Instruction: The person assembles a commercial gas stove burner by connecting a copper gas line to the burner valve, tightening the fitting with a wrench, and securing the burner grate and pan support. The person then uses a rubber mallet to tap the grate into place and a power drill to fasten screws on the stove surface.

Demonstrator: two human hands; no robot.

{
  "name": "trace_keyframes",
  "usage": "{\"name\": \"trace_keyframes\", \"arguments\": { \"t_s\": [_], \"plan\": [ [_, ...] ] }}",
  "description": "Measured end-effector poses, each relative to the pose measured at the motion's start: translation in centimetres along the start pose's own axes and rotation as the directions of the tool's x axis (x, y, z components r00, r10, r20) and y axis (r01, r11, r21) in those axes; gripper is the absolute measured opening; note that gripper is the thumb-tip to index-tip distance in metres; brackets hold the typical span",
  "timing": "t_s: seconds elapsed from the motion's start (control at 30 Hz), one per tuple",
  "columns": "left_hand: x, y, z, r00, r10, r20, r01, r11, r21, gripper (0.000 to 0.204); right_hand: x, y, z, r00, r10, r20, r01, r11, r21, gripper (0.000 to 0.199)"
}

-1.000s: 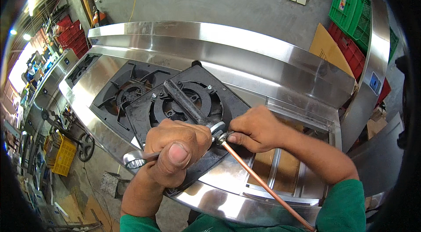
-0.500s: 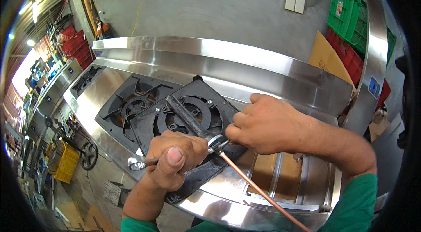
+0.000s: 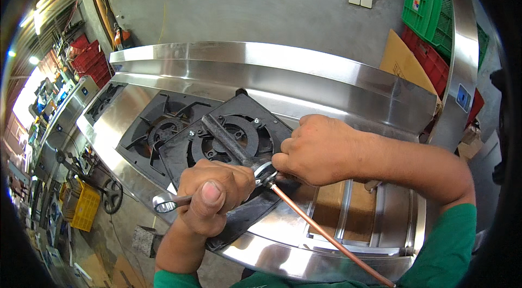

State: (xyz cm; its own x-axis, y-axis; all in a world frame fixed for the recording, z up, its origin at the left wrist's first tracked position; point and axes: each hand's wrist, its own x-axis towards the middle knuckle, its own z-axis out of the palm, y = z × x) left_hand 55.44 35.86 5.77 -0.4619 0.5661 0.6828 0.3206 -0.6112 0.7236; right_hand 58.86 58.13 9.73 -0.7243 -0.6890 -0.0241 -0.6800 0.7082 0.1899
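My left hand (image 3: 209, 198) is closed around a steel wrench (image 3: 166, 202), whose ring end sticks out to the left and whose head sits on a fitting (image 3: 266, 175). My right hand (image 3: 318, 149) grips at that same fitting, where a copper tube (image 3: 326, 233) meets a black burner pipe (image 3: 225, 144). The copper tube runs down to the lower right. Both hands work over a tilted black burner tray (image 3: 239, 125) on a stainless steel stove (image 3: 283, 73).
A second black burner (image 3: 157, 127) lies to the left on the stove top. Green and red crates (image 3: 432, 13) and cardboard (image 3: 405, 62) stand at the back right. A yellow crate (image 3: 84, 206) sits on the floor at the left, red crates (image 3: 87, 57) farther back.
My right hand has shifted up and right over the fitting. My left hand with the wrench has swung slightly downward. The view has come closer to the burner.
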Motion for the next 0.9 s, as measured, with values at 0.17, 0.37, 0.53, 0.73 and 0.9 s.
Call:
{"name": "trace_keyframes", "arguments": {
  "t_s": [0.17, 0.37, 0.53, 0.73, 0.9],
  "plan": [
    [-0.3, 0.1, 0.1, 1.0, -0.017, -0.007, 0.017, 1.0, -0.015, 0.058, -0.5, 0.0, 1.9, 0.992, 0.066, -0.105, -0.043, 0.978, 0.206, 0.034],
    [-0.1, -0.5, -0.1, 1.0, 0.016, -0.007, -0.016, 0.999, -0.04, 0.055, -0.4, -1.5, 9.9, 0.89, 0.295, -0.347, 0.011, 0.748, 0.664, 0.038],
    [-0.3, -0.8, -0.8, 0.998, 0.067, 0.014, -0.065, 0.991, -0.119, 0.053, -1.3, 0.6, 8.6, 0.932, 0.172, -0.32, 0.025, 0.849, 0.527, 0.034],
    [-0.3, -1.0, -0.5, 0.998, 0.068, 0.011, -0.066, 0.99, -0.123, 0.052, -1.5, 0.3, 0.3, 0.992, 0.119, -0.034, -0.117, 0.991, 0.06, 0.019],
    [-0.5, -0.9, -0.5, 0.998, 0.064, 0.012, -0.062, 0.992, -0.109, 0.053, 0.0, -1.7, -3.3, 0.993, 0.024, 0.112, 0.002, 0.973, -0.231, 0.014]
  ]
}}
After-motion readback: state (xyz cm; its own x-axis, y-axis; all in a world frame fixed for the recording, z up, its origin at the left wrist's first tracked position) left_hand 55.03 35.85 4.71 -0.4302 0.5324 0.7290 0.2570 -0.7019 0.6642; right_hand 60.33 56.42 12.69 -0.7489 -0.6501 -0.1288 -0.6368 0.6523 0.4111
